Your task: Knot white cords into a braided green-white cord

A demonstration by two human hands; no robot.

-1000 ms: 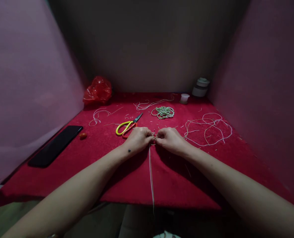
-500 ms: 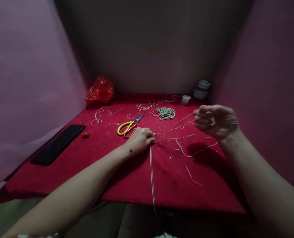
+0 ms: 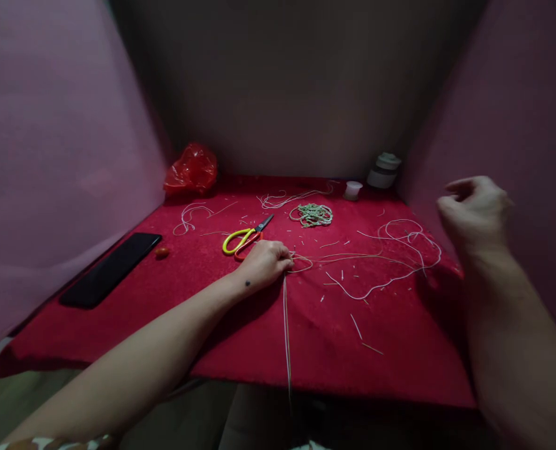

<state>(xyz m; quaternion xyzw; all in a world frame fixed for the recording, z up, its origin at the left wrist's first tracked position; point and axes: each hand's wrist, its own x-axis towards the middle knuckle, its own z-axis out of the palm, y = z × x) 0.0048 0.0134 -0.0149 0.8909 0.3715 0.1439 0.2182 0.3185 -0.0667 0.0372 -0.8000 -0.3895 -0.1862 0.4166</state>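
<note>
My left hand rests on the red cloth in the middle, fingers pinched on a pale cord at a small knot. One end of the cord runs toward me over the table's front edge. Another strand stretches from the knot to the right across the cloth. My right hand is raised at the far right, fingers curled closed, seemingly drawing that strand; the thread between its fingers is too thin to make out. Yellow-handled scissors lie just beyond my left hand.
A green-white coil of cord lies behind the knot. Loose cord loops and short clippings are scattered about. A black phone and a small red bead sit left, a red plastic bag and white spools at the back.
My right hand left the knot and swept up and far to the right, drawing a strand out across the cloth. My left hand stayed pinched at the knot.
</note>
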